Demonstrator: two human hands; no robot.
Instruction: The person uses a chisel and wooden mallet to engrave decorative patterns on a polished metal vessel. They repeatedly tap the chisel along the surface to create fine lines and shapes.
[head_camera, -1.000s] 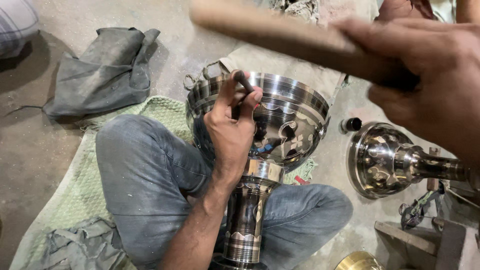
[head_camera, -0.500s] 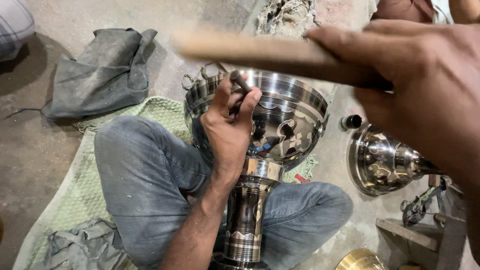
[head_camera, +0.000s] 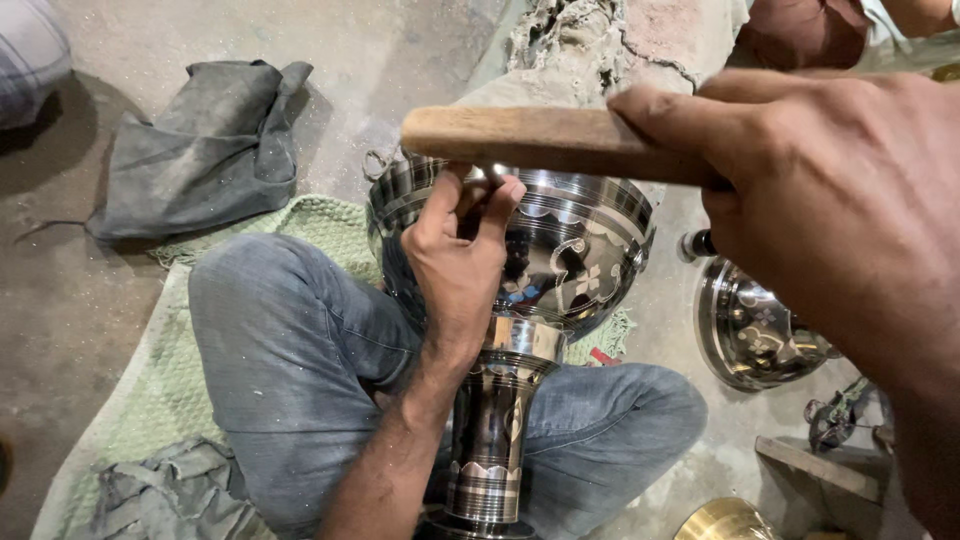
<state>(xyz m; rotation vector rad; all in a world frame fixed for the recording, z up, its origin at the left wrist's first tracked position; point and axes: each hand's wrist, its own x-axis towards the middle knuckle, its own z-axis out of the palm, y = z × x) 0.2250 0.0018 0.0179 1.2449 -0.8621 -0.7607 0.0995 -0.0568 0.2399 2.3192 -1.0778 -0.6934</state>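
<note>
A shiny engraved metal goblet-shaped vessel (head_camera: 560, 260) with a wide bowl and a ribbed stem (head_camera: 495, 440) rests between my crossed legs in jeans. My left hand (head_camera: 455, 255) pinches a small metal punch (head_camera: 492, 178) against the bowl's near rim. My right hand (head_camera: 830, 210) is raised close to the camera and grips a wooden handle (head_camera: 520, 135) held level above the bowl; its head is out of sight.
A green woven mat (head_camera: 130, 400) lies under my legs on the concrete floor. A dark grey cloth (head_camera: 200, 150) lies at the back left. A second shiny vessel (head_camera: 750, 335) lies on its side at the right, with a brass piece (head_camera: 725, 520) and metal scraps near it.
My right hand has drawn the wooden handle rightward and lowered it nearer the bowl rim. My left hand keeps the punch at the same spot on the rim.
</note>
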